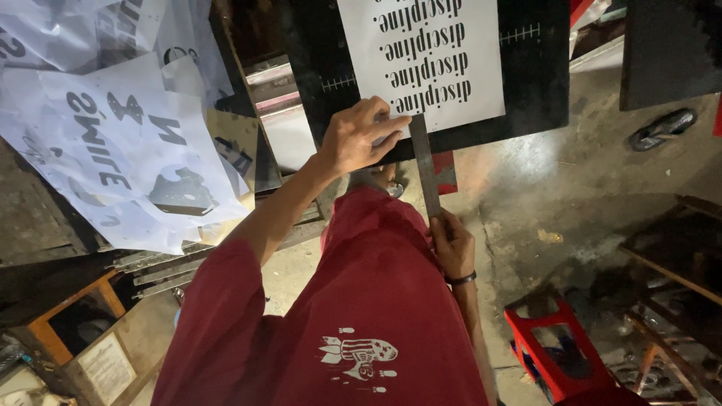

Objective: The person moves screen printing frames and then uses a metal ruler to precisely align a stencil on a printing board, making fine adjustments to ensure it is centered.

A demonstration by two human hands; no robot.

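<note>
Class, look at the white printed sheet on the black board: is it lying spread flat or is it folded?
Spread flat. The sheet lies smooth on the black board, no crease showing, with the left hand pressing its near corner. Its far edge is out of view.

I see a dull grey metal ruler, smooth with a faint sheen. My left hand presses matt white paper sheet with black print on a flat matt black board. My right hand pinches the ruler's near end. Far left, thin crinkled translucent printed film. Red shirt is soft matt cloth. Red stool looks like glossy plastic. Concrete floor is rough and stained.
</note>
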